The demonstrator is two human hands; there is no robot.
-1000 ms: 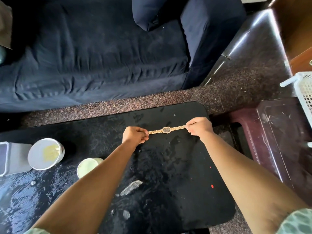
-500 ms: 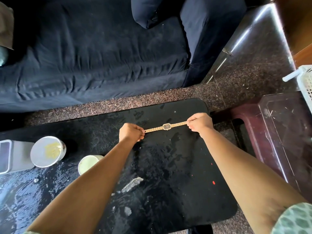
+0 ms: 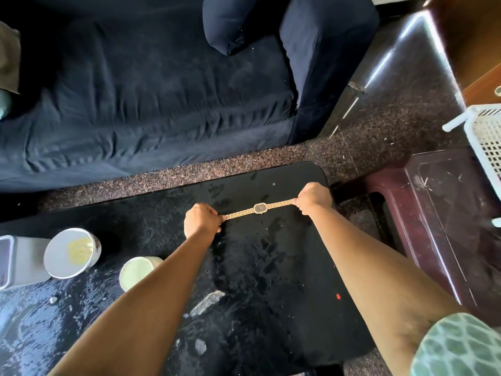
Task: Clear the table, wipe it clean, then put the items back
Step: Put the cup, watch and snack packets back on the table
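Gold-tone wristwatch [image 3: 260, 208] is stretched out straight between both hands, over the far right part of the black counter [image 3: 284, 316]. Can't tell if it touches the surface or sits just above it.

Left hand [image 3: 202, 221]: fingers [image 3: 217, 217] curled tight, pinching the nearer-left end of the band. Right hand [image 3: 311, 198]: same, curled and pinching the far-right end. The dark oval dial faces up, roughly midway between the hands.

Counter is wet and streaky, with a whitish smear [image 3: 207, 302] near the middle and a small red speck [image 3: 338, 296] toward the right edge.

Other things on the counter, all well left of the watch:
- round white tub [image 3: 71, 252] with a yellowish mark on its lid
- pale green cup [image 3: 138, 271], partly hidden behind the left forearm
- grey box [image 3: 19, 260] at the left edge, touching the tub or just beside it

Around it: dark navy sofa [image 3: 135, 104] with a cushion [image 3: 235, 23] beyond the far edge, with a strip of speckled floor [image 3: 379, 118] between. Maroon plastic stool [image 3: 447, 213] sits just right of the counter, with a white lattice basket [image 3: 485, 142] on its far side. Green patterned sleeve [image 3: 461, 346] shows at bottom right.
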